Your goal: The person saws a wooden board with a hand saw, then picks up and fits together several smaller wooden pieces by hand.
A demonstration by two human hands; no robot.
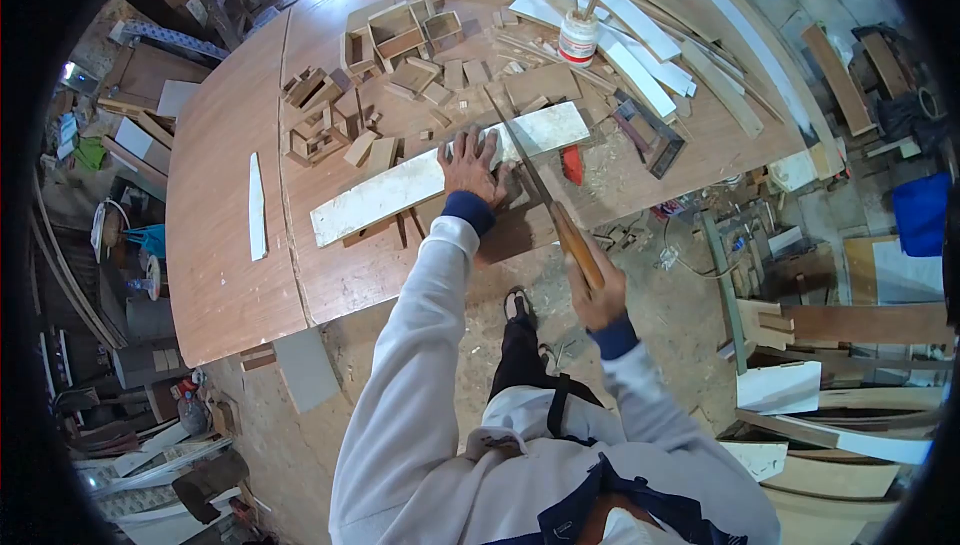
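A long white-faced board point(380, 197) lies at a slant across small wooden pieces on the table. My left hand point(472, 167) presses flat on it with the fingers spread, just left of the saw blade. My right hand point(597, 285), beyond the table's front edge, is wrapped round the wooden handle of a handsaw point(528, 163). The saw's narrow blade crosses over the board, its tip pointing to the far side. Beside the board, to the right of the blade, lies a small red object point(571, 165).
On the wooden table point(225, 275) are small open wooden boxes point(395, 33), a white glue jar point(578, 37), a dark square frame point(648, 135) and a thin white strip point(257, 207). Long white strips point(625, 5) pile up at the back. Boards point(860, 325) crowd the right side.
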